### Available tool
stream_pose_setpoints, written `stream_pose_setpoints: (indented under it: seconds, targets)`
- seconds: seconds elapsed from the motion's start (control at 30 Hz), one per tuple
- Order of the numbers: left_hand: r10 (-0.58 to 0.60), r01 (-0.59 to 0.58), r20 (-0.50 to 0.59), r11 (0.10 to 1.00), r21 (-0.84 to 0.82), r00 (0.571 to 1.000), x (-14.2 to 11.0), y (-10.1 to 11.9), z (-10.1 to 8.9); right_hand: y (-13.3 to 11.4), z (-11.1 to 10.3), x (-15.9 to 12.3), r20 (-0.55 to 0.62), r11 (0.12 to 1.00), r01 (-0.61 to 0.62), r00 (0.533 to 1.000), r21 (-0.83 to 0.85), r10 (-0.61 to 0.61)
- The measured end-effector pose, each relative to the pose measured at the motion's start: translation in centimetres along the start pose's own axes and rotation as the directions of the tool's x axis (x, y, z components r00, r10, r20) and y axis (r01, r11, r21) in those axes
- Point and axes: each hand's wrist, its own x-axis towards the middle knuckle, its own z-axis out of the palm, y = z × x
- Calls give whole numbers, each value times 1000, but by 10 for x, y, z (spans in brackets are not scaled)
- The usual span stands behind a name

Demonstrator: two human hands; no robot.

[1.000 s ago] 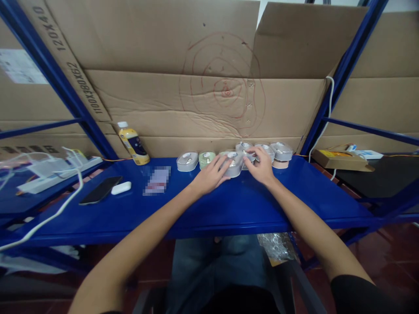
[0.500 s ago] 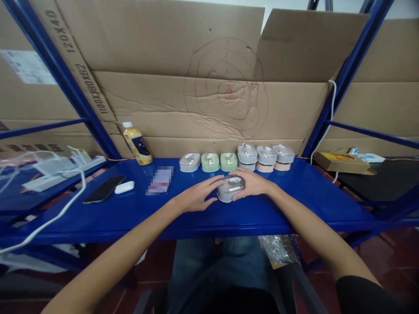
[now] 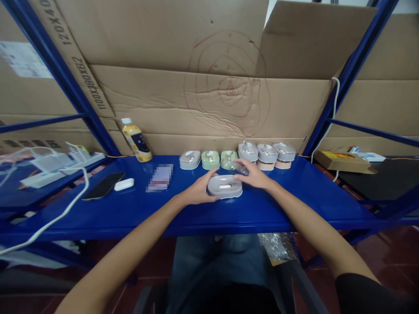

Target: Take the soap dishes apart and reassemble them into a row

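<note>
A grey rounded container (image 3: 225,190) stands on the blue tabletop in front of me, its top uncovered and a small pale bar lying across the middle. My left hand (image 3: 200,189) wraps round its left side, thumb in front and fingers behind. Just above and behind the container's right end, a clear lid (image 3: 240,167) is tilted in the grip of my right hand (image 3: 253,175). Behind that lid sits a green lidded container (image 3: 228,158), partly covered by it. Another green container (image 3: 210,160) and a grey lidded one (image 3: 190,159) stand to its left.
Stacked containers (image 3: 266,152) line the back right, against the cardboard wall (image 3: 157,100). A yellow bottle (image 3: 136,140), a dark phone (image 3: 104,186), a white earbud case (image 3: 124,184) and a blurred-out item (image 3: 159,178) are on the left. A white cable (image 3: 62,211) crosses the table's left end.
The grey container came forward from the back row, leaving the green one behind it in view. Its clear lid then came off in my right hand, while my left hand closed on its side.
</note>
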Motion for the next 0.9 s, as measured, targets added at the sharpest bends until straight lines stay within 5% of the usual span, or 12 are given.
stream_pose_setpoints:
  seconds: [0.23,0.37,0.53,0.67,0.9]
  targets:
    - [70,-72,30,992,100,997,-2,3,-1,11,-24,0,-182,983,-183,968,-28,175]
    - [-24,28,-138,999,27,990,2,-10,-5,9,-22,1,-173,980,-195,968,-49,184]
    - [-215,264,-381,961,80,899,-5,-28,-19,11,-24,-1,-95,959,-270,960,-83,262]
    - [-277,366,-346,903,227,897,-19,-33,-27,17,-27,-3,13,928,-328,942,-178,336]
    - [-220,283,-260,930,234,940,-22,-27,-23,18,-24,-2,10,929,-315,946,-197,323]
